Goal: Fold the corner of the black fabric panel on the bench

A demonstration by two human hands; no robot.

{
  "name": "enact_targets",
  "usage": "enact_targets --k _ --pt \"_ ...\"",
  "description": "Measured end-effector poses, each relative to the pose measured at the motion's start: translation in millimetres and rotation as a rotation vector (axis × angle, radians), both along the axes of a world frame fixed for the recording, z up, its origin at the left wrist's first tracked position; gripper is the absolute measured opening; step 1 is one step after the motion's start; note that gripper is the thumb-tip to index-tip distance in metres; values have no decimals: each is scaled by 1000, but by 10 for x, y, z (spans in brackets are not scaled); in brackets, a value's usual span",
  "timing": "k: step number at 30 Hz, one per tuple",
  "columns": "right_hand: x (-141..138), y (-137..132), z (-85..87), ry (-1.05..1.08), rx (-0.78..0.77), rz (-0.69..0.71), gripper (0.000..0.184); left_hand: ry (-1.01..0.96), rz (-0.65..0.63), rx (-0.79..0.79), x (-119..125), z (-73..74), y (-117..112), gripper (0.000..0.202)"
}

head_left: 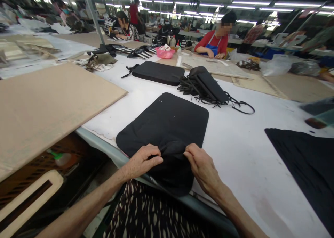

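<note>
black round-cornered fabric panel (169, 120) lay across the near edge of the white-topped table (242, 154), seemingly light and floppy, best held by folds, where bare left hand (146, 157) and bare right hand (202, 166) pinched it.

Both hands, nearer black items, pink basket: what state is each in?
Black rounded-corner fabric panel: far part flat, near part rumpled, overhanging the white table.
Left hand: curled on the panel, pinch unclear.
Right hand: thumb and forefinger closed on the panel.
Black rectangular padded piece: flat, strap trailing.
Black strapped fabric bundle: heaped, straps loose.
Black cloth sheet, right: spread out.
Pink plastic basket: upright, holding items.
</note>
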State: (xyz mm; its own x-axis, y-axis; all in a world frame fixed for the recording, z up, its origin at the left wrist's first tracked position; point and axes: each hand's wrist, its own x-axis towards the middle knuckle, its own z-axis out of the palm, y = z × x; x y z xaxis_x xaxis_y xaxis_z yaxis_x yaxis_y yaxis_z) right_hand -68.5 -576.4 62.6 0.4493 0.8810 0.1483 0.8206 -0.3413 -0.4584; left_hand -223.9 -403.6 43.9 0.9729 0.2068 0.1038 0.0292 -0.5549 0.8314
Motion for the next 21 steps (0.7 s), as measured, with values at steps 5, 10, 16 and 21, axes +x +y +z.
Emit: enact_targets --k 5,10,16,21 --pt "18 13 -35 3 -2 -1 26 26 12 36 20 -30 -8 26" --pt "28 -200 -127 -39 263 -35 15 25 83 -20 20 -62 -21 22" --pt "-71 -447 -192 66 42 190 13 28 132 -19 29 -52 -26 27" --pt "-73 -376 -216 176 -121 207 8 32 140 -1 38 -63 -31 26"
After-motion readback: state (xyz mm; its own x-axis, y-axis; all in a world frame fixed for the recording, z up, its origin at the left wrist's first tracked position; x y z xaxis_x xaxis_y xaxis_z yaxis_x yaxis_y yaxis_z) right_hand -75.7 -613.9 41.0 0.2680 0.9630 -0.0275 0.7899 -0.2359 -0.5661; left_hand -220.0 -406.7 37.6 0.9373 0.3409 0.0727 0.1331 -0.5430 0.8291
